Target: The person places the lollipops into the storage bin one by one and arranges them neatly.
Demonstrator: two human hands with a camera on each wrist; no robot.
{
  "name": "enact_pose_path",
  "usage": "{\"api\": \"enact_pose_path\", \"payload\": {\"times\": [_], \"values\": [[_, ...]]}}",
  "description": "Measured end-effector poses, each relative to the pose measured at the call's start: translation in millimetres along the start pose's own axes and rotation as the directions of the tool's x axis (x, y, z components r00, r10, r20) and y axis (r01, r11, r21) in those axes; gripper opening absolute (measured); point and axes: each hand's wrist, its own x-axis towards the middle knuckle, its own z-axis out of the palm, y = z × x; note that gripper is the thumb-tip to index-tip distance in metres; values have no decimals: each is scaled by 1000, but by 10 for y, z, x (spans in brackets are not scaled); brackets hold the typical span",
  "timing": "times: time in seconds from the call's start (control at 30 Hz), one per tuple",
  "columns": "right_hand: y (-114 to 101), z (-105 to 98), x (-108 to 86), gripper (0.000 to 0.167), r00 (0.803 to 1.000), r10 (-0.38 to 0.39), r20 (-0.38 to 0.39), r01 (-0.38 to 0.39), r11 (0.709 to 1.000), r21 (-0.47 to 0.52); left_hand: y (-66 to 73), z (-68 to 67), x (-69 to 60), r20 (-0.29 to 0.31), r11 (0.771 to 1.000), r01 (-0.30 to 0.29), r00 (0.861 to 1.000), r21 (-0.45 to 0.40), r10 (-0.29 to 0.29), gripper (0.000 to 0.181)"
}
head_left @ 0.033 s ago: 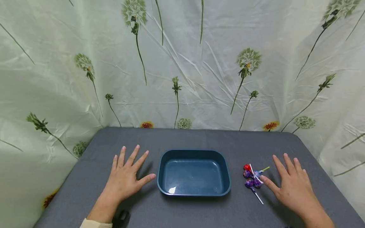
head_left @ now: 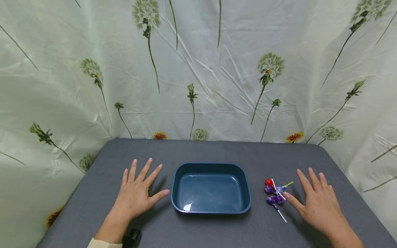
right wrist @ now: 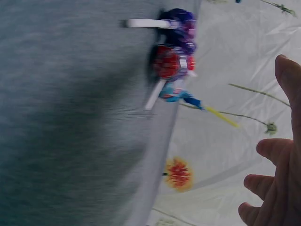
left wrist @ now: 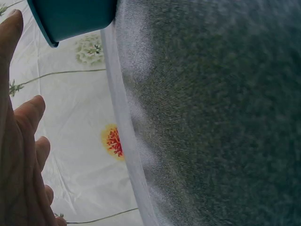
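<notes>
My left hand point(head_left: 134, 194) has its fingers straight and spread, just left of a dark blue rectangular tray point(head_left: 211, 194) with rounded corners. It holds nothing, and its thumb points at the tray's left side. Right of the tray lies a small cluster of wrapped lollipops: a red one point(head_left: 268, 182), a blue one with a yellow-green stick point(head_left: 280, 188), and purple ones point(head_left: 271, 199) with white sticks. My right hand point(head_left: 322, 203) spreads its fingers beside them, also holding nothing. The right wrist view shows its thumb apart from the lollipops point(right wrist: 181, 26).
A grey cloth-covered table point(head_left: 214, 229) carries everything. Behind it hangs a pale curtain point(head_left: 217, 79) printed with dandelions and orange flowers. Something black point(head_left: 132, 237) shows under my left wrist, beside a cream sleeve point(head_left: 103, 243).
</notes>
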Motion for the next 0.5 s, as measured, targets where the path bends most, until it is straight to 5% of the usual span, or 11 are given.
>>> {"api": "enact_pose_path", "payload": {"times": [0.5], "values": [[70,117,-45,103,998,-16,-60,17,999,28,-5,29,-16,-11,1000,13,1000,-10,-13,88]]}}
